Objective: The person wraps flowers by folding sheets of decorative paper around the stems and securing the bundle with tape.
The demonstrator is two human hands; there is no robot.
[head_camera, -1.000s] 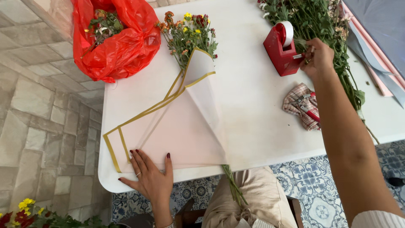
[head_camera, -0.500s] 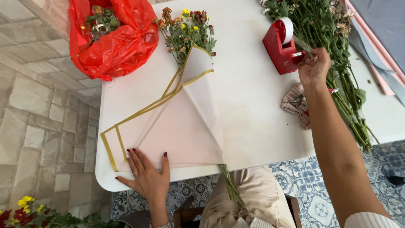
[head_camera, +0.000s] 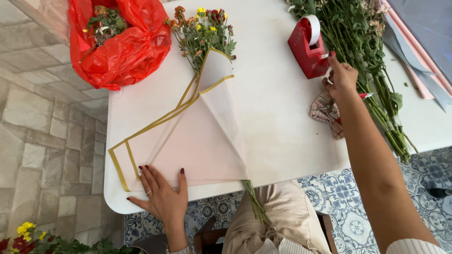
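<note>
Left hand [head_camera: 162, 197] flat on wrapping paper [head_camera: 197, 141]; right hand [head_camera: 341, 80] at red tape dispenser [head_camera: 308, 47]

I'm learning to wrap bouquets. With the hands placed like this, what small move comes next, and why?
Probably tear off a strip: the right hand is at the cutting end of the red tape dispenser, while the left hand lies flat on the wrapping paper folded over the bouquet, which seems not yet taped.

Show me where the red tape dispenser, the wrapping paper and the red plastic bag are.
red tape dispenser [head_camera: 308, 56], head view, on its red body.
wrapping paper [head_camera: 197, 141], head view, on the flat pale sheet.
red plastic bag [head_camera: 127, 51], head view, on its crumpled side.
</note>
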